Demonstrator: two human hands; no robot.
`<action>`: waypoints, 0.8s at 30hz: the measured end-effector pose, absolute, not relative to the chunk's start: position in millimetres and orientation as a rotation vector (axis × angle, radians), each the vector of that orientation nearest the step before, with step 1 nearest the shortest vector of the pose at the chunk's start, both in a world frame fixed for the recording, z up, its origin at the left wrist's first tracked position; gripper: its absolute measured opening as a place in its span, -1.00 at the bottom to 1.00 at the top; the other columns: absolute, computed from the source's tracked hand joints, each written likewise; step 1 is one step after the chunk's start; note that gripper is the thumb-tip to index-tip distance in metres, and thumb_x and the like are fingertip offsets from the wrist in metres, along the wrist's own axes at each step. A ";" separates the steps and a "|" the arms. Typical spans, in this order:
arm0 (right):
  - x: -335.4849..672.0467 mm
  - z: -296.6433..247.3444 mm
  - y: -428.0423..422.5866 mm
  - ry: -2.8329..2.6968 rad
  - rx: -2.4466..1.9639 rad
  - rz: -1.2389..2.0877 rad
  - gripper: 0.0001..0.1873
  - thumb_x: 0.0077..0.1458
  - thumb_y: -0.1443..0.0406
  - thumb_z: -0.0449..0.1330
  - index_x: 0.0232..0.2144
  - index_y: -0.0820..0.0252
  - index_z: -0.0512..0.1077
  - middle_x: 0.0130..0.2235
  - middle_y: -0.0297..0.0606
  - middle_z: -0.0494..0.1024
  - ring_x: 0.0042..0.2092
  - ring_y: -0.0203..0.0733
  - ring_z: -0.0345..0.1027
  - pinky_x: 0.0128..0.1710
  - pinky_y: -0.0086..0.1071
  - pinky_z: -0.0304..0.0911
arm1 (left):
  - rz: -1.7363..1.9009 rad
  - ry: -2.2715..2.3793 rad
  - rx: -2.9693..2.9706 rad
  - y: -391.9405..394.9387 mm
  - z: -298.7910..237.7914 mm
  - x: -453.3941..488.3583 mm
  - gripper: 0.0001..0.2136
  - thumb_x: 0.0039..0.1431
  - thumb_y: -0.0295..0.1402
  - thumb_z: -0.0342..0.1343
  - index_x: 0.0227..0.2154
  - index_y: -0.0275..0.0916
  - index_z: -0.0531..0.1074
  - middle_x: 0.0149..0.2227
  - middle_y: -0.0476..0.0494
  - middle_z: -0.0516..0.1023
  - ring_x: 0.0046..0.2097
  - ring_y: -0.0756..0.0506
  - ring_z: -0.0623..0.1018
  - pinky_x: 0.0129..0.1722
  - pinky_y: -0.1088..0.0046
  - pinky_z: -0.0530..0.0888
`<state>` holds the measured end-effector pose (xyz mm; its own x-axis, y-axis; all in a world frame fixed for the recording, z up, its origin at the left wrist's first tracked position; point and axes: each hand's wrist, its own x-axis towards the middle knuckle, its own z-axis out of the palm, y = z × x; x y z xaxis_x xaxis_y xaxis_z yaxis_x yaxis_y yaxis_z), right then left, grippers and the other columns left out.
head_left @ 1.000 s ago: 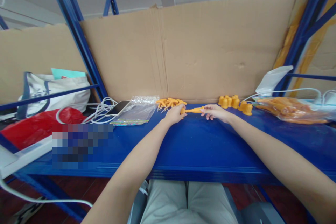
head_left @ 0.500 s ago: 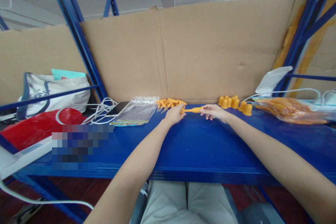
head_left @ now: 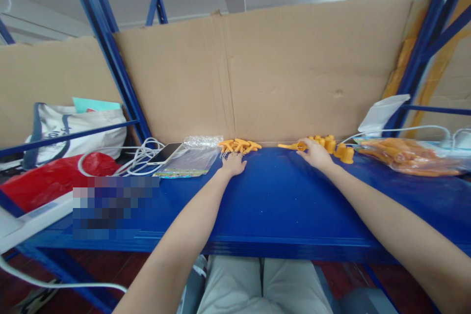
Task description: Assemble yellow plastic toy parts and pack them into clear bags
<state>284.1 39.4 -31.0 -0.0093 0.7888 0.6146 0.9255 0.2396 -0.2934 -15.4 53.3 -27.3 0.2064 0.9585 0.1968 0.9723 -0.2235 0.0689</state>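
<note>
My right hand (head_left: 315,153) is closed on a slim orange rod (head_left: 292,146), held low over the blue shelf (head_left: 279,196) close to a cluster of orange caps (head_left: 328,144). My left hand (head_left: 233,162) lies on the shelf with its fingers reaching into a pile of orange pronged pieces (head_left: 240,145) and small metal chains at the back; whether it grips one is hidden.
A stack of clear plastic bags (head_left: 191,159), a phone (head_left: 165,152) and white cables (head_left: 136,157) lie left of the pile. A bag of orange parts (head_left: 408,156) sits at the right. Cardboard (head_left: 265,73) walls the back. A red bag (head_left: 47,176) and a tote (head_left: 73,127) stand far left.
Both hands held the orange rod between them before. Now the left hand has let go and moved to the pronged pile, and the right hand has carried the rod right toward the caps.
</note>
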 end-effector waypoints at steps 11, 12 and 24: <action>247.5 -27.3 19.8 -2.249 -1.844 -0.523 -0.54 0.26 0.28 -0.05 0.17 0.18 0.31 0.18 -0.02 0.39 0.09 0.07 0.36 0.00 -0.07 0.26 | -0.299 -1.842 -2.360 50.6 -24.2 -10.2 -0.66 0.28 -0.33 -0.09 0.06 -0.22 0.37 0.20 -0.28 0.34 0.26 -0.28 0.27 0.21 -0.11 0.18; 247.7 -27.9 20.3 -2.246 -1.864 -0.507 -0.52 0.27 0.27 -0.07 0.21 0.17 0.27 0.21 -0.04 0.35 0.11 0.09 0.34 0.01 -0.03 0.25 | -0.304 -1.838 -2.350 50.8 -24.0 -9.9 -0.67 0.27 -0.33 -0.09 0.04 -0.23 0.38 0.19 -0.28 0.35 0.24 -0.28 0.28 0.20 -0.09 0.20; 256.7 -38.2 31.8 -2.200 -1.919 -0.305 -0.39 0.27 0.17 -0.14 0.33 0.14 0.04 0.33 -0.11 0.11 0.29 0.09 0.07 0.21 0.17 0.01 | -0.217 -1.794 -2.445 51.9 -23.4 -4.1 -0.65 0.25 -0.37 -0.11 0.02 -0.22 0.44 0.17 -0.26 0.37 0.23 -0.25 0.30 0.18 0.07 0.30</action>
